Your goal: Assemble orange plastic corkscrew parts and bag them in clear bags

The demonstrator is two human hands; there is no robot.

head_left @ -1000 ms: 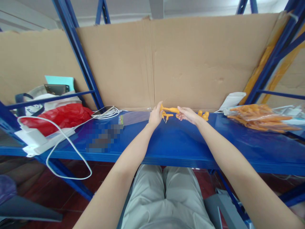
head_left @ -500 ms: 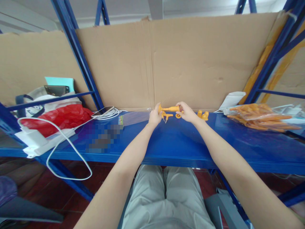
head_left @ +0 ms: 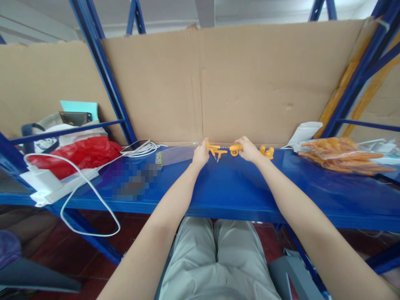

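Note:
My left hand (head_left: pixel 200 153) pinches one end of a small orange plastic piece (head_left: pixel 213 147) at the back of the blue shelf (head_left: pixel 237 187). My right hand (head_left: pixel 248 149) is closed on a second orange piece (head_left: pixel 235 148). A thin dark spring-like link shows between the two pieces. Both hands hover just above the shelf surface. Another small orange part (head_left: pixel 220 153) lies on the shelf below them. More orange parts (head_left: pixel 267 151) sit just right of my right hand.
A clear bag of orange parts (head_left: pixel 340 154) lies at the right. A clear plastic sleeve (head_left: pixel 178 153), a phone with coiled white cable (head_left: pixel 140 146), a red bag (head_left: pixel 81 152) and a white power strip (head_left: pixel 46 183) lie to the left. Cardboard (head_left: pixel 250 83) backs the shelf.
Both hands dropped from above the shelf down to its surface. The long orange assembly they held together now shows as two pieces pulled apart, one in each hand.

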